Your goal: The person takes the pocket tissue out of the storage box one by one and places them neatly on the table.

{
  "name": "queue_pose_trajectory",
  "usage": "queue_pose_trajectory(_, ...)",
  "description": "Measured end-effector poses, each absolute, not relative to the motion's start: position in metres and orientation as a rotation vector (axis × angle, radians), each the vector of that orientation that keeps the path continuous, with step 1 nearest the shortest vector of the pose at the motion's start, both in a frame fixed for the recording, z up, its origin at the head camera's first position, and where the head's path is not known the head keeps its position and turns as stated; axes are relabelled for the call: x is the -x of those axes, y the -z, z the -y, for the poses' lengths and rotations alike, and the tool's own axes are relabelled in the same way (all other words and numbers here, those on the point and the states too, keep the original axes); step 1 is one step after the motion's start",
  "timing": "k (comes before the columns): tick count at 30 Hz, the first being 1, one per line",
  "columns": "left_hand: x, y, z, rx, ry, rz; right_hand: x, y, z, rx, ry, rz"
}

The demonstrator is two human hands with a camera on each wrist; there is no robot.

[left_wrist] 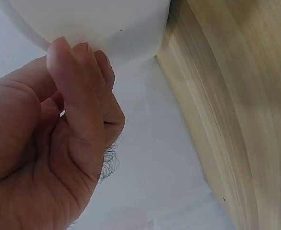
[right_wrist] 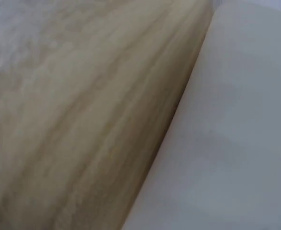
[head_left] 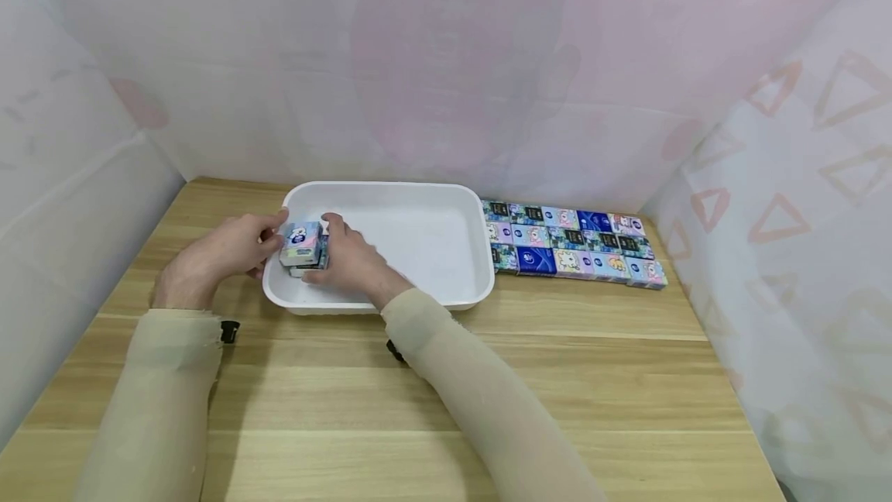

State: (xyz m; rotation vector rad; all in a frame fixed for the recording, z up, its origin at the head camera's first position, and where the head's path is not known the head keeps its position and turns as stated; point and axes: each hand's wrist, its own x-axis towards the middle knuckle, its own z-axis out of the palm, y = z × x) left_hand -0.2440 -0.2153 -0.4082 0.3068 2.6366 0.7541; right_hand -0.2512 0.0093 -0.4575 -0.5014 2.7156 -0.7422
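In the head view, a small stack of pocket tissue packs (head_left: 301, 243) sits at the left end of a white tray (head_left: 432, 215). The top pack is pale blue and pink; a darker one shows beneath it. My right hand (head_left: 355, 258) holds the stack from its right side, thumb toward the near edge and fingers toward the far edge. Across the tray's left rim, my left hand (head_left: 233, 250) grips with bent fingers. Close up in the left wrist view, the left fingertips meet the tray's outer wall (left_wrist: 135, 33). The right hand is out of the right wrist view.
More tissue packs (head_left: 571, 238) lie in three rows against the tray's right side. The wooden table (head_left: 418, 424) extends toward the person. Pale printed cloth walls (head_left: 453, 60) enclose the back and both sides. The right wrist view catches the tray wall (right_wrist: 226, 134) beside the tabletop.
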Motion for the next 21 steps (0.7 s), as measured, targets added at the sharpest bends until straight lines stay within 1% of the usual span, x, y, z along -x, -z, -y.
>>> queue_pose_trajectory(4, 0.244, 0.409, 0.217, -0.320, -0.755, -2.644, 0.253, 0.458, -0.007, 0.685, 0.706, -2.698)
queue_pose_trajectory(7, 0.244, 0.409, 0.218, -0.326, -0.756, -2.646, 0.254, 0.457, -0.006, 0.770, 0.633, -2.722)
queue_pose_trajectory(11, 0.244, 0.409, 0.218, -0.320, -0.754, -2.642, 0.253, 0.454, -0.008, 0.800, 0.639, -2.749)
queue_pose_trajectory(21, 0.245, 0.410, 0.216, -0.312, -0.732, -2.655, 0.251, 0.445, -0.019, 0.855, 0.937, -2.775)
